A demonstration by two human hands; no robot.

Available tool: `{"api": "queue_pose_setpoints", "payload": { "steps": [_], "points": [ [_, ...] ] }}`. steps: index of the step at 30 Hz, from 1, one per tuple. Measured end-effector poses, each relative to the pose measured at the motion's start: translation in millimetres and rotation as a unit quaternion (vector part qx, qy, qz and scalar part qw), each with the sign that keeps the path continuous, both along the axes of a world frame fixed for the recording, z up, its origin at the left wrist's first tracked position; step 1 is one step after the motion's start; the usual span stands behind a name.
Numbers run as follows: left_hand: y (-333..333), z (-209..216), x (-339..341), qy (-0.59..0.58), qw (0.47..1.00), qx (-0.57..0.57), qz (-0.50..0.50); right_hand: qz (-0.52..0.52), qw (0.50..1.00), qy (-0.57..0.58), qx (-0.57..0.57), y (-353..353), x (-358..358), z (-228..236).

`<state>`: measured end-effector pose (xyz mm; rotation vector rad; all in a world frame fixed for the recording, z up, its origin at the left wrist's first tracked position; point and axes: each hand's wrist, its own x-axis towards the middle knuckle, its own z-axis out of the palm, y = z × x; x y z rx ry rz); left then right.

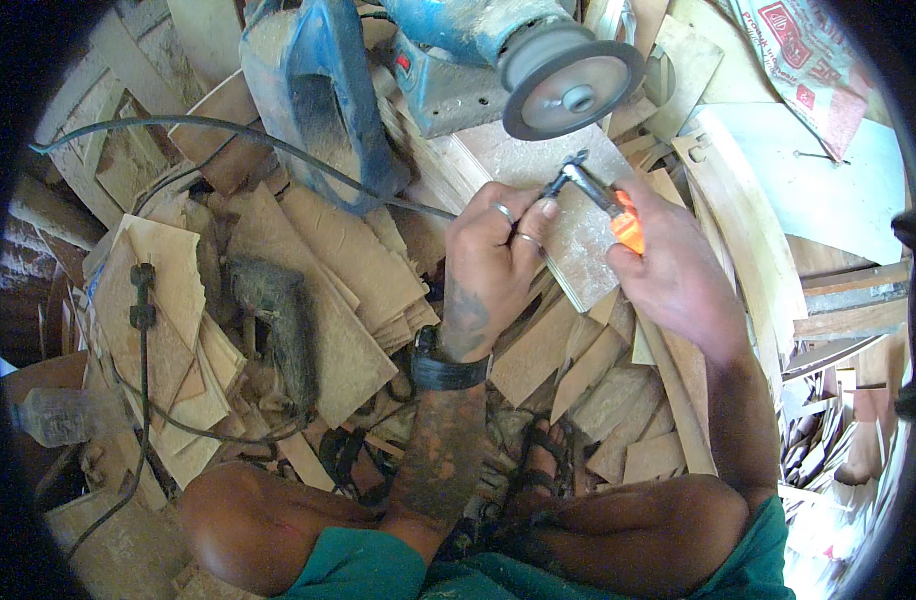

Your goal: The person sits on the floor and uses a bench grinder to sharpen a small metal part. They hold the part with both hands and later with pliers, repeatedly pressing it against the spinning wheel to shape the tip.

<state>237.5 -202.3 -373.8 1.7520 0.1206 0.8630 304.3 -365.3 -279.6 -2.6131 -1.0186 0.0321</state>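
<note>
My left hand (498, 240) is closed, pinching a short dark metal piece (556, 186) between thumb and fingers. My right hand (673, 260) wraps around an orange-handled metal hand tool (626, 225). Its shiny shaft slants up and left, meeting the dark piece at the tip; whether it grips or only touches it, I cannot tell. Both hands are over a pale dusty board (583, 265). Just beyond their tips is the round grey wheel (572, 92) of a blue bench grinder (446, 85). Any spinning cannot be made out.
A dusty blue machine housing (313, 100) stands at the back left, with a dark cable (278, 142) arching past it. A dust-covered power tool (278, 325) lies among thin wood sheets (323, 300). A clear plastic bottle (56, 416) lies far left; a printed sack (813, 75) hangs far right.
</note>
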Motion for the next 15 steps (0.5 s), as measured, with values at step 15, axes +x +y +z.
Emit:
{"api": "queue_pose_setpoints", "payload": {
  "steps": [15],
  "points": [
    [-26, -21, -13, 0.100, 0.947, -0.281, 0.117, -0.049, 0.996, -0.029, 0.066, -45, 21, -8]
  ]
}}
